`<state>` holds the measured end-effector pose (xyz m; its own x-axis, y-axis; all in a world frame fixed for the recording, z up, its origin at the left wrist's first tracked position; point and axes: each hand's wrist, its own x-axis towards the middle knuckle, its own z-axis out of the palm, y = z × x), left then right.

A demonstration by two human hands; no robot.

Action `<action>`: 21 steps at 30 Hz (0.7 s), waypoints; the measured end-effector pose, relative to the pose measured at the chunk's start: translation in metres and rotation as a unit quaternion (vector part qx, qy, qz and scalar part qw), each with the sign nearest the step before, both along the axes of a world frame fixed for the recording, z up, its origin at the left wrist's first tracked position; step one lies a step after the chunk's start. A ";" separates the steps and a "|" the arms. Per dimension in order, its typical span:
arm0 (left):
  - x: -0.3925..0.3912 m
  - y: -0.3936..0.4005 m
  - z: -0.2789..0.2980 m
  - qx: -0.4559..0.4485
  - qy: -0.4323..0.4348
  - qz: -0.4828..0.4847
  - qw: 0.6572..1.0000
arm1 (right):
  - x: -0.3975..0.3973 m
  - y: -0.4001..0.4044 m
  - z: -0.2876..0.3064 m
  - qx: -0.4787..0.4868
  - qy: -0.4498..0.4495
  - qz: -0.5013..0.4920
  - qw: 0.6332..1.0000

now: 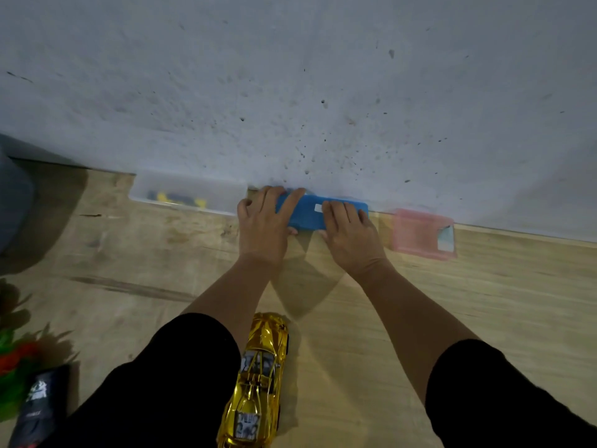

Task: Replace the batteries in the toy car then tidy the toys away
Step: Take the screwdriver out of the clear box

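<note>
A gold toy car (256, 379) lies on the wooden floor between my knees, nose pointing away from me. Against the wall ahead stands a blue plastic box (310, 215) with a small white label. My left hand (263, 221) grips its left end, fingers over the top and thumb at the front. My right hand (350, 232) holds its right part, fingers laid over the lid and thumb at the front edge. No batteries are visible.
A clear plastic box (187, 192) with dark and yellow items stands left of the blue one, a pink box (420, 234) to its right, all against the white wall. A black toy (38, 402) and red-green items (13, 360) lie at bottom left.
</note>
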<state>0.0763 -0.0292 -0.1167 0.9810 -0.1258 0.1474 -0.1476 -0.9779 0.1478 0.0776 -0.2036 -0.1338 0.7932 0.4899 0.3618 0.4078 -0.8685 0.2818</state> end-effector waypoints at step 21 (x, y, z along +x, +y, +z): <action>0.001 -0.003 0.015 0.095 0.020 -0.019 0.995 | -0.016 0.008 0.004 0.104 0.136 -0.091 0.981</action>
<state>0.0774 -0.0327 -0.1017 0.9795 -0.1856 0.0777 -0.1835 -0.9825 -0.0332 0.0621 -0.1954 -0.1300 0.9415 0.2701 0.2014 0.2770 -0.9608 -0.0064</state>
